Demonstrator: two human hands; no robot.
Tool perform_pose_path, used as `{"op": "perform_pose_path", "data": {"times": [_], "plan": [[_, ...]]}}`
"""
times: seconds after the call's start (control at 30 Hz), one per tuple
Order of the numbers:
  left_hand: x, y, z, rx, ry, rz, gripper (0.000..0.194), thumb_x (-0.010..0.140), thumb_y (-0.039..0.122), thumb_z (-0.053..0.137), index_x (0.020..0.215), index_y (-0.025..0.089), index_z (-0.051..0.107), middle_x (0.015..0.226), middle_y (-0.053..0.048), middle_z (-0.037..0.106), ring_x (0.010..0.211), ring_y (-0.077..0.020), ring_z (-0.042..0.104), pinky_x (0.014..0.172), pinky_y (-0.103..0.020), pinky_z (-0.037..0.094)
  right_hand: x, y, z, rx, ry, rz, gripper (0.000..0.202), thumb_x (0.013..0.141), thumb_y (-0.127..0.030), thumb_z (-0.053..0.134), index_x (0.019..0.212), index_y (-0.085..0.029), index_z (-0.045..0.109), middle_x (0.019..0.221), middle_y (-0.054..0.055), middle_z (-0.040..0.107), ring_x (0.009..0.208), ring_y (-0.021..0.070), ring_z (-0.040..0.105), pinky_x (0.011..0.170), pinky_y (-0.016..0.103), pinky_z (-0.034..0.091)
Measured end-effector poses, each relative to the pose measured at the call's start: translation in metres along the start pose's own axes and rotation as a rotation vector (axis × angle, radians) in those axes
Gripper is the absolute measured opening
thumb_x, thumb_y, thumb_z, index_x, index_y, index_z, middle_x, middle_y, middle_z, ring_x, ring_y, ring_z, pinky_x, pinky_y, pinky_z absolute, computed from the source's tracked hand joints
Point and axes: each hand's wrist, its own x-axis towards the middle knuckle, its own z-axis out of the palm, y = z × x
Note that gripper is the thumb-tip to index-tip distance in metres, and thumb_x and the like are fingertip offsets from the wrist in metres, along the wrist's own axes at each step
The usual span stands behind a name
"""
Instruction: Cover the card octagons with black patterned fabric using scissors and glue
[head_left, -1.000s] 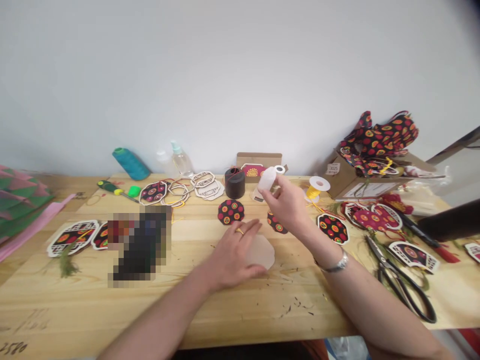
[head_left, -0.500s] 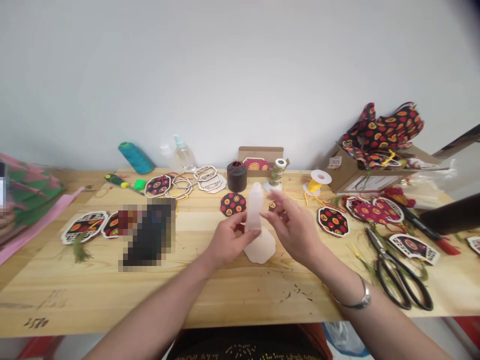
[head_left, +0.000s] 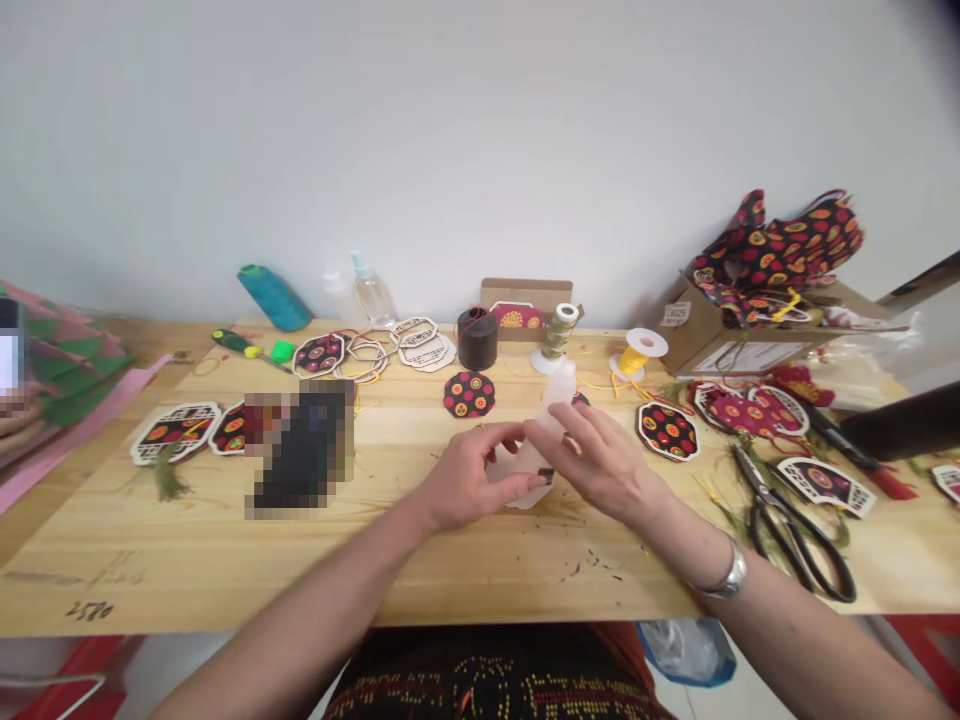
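Right hand [head_left: 600, 462] grasps a tilted white bottle [head_left: 559, 385] over a pale card [head_left: 537, 498]; left hand [head_left: 466, 478] adjoins, grip indeterminable. Patterned disc [head_left: 469, 395]: eleven o'clock from card.

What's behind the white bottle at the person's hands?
Just beyond the white bottle, a sliver of a dark patterned piece shows; farther back stands an olive thread spool. The rest of that piece is covered by the bottle and right hand.
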Motion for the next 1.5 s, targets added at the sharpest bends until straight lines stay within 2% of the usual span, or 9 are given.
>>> {"op": "perform_pose_path", "data": {"times": [0.07,0.17,0.37,0.57,0.8,0.97,1.27,1.4,1.5], "plan": [[-0.001,0.003,-0.007,0.084,-0.016,-0.074,0.067,0.073,0.051,0.069,0.128,0.016,0.053,0.119,-0.013,0.064,0.100,-0.0251,0.060,0.083,-0.039,0.049,-0.010,0.005,0.000,0.036,0.052,0.065,0.038,0.089,-0.004,0.042,0.117,-0.023,0.059,0.107,0.010,0.056,0.079,0.0179,0.053,0.065,0.033,0.050],[-0.006,0.006,-0.012,0.310,-0.073,-0.090,0.090,0.066,0.059,0.072,0.140,0.018,0.041,0.142,-0.017,0.048,0.127,-0.0345,0.045,0.099,-0.050,0.041,-0.025,0.011,0.004,0.118,0.124,0.186,0.048,0.087,-0.003,0.046,0.125,-0.029,0.056,0.113,0.009,0.052,0.084,0.0177,0.055,0.070,0.033,0.053],[-0.015,-0.006,0.010,0.525,-0.085,-0.116,0.106,0.060,0.057,0.076,0.146,0.015,0.029,0.138,-0.020,0.050,0.130,-0.0421,0.033,0.101,-0.060,0.034,-0.021,0.007,0.012,0.413,0.350,0.422,0.049,0.086,-0.014,0.059,0.130,-0.034,0.051,0.118,0.009,0.046,0.090,0.0206,0.061,0.069,0.037,0.057],[-0.017,-0.015,0.029,0.545,-0.019,-0.160,0.098,0.065,0.042,0.075,0.145,0.012,0.027,0.138,-0.022,0.049,0.126,-0.0435,0.035,0.099,-0.062,0.031,0.007,0.009,0.004,0.497,0.409,0.616,0.029,0.082,-0.023,0.068,0.109,-0.029,0.061,0.110,0.008,0.054,0.101,0.0238,0.060,0.085,0.045,0.054],[-0.010,-0.012,0.021,0.470,-0.001,-0.133,0.090,0.071,0.027,0.069,0.146,0.014,0.020,0.139,-0.021,0.047,0.129,-0.0397,0.038,0.102,-0.060,0.032,0.016,0.018,0.011,0.732,0.327,0.715,0.030,0.080,-0.030,0.070,0.107,-0.024,0.061,0.110,0.007,0.062,0.107,0.0236,0.059,0.095,0.046,0.048],[0.005,-0.008,0.012,0.348,0.089,0.032,0.091,0.075,0.025,0.067,0.147,0.020,0.012,0.142,-0.020,0.044,0.127,-0.0324,0.048,0.102,-0.050,0.041,0.009,0.015,0.023,0.771,0.406,0.746,0.031,0.079,-0.028,0.071,0.108,-0.024,0.062,0.109,0.008,0.064,0.107,0.0234,0.060,0.095,0.045,0.049],[0.007,-0.022,0.028,0.400,0.423,0.415,0.083,0.081,0.018,0.065,0.149,0.018,0.018,0.136,-0.019,0.048,0.129,-0.0307,0.047,0.105,-0.048,0.043,0.003,0.010,0.032,0.771,0.480,0.695,0.034,0.076,-0.016,0.074,0.107,-0.025,0.065,0.113,0.009,0.057,0.106,0.0209,0.059,0.092,0.039,0.051],[0.005,-0.024,0.032,0.272,0.457,0.401,0.082,0.080,0.019,0.068,0.148,0.019,0.023,0.138,-0.020,0.048,0.130,-0.0317,0.046,0.104,-0.050,0.045,0.006,0.010,0.031,0.808,0.474,0.719,0.027,0.077,-0.017,0.073,0.101,-0.025,0.065,0.108,0.008,0.061,0.103,0.0209,0.061,0.091,0.040,0.051],[0.005,-0.024,0.034,-0.087,0.382,0.259,0.088,0.079,0.023,0.071,0.149,0.022,0.019,0.144,-0.021,0.043,0.127,-0.0309,0.050,0.100,-0.046,0.049,0.007,0.010,0.029,0.762,0.504,0.741,0.024,0.077,-0.018,0.073,0.098,-0.024,0.064,0.105,0.008,0.062,0.102,0.0217,0.062,0.090,0.041,0.051]]}}
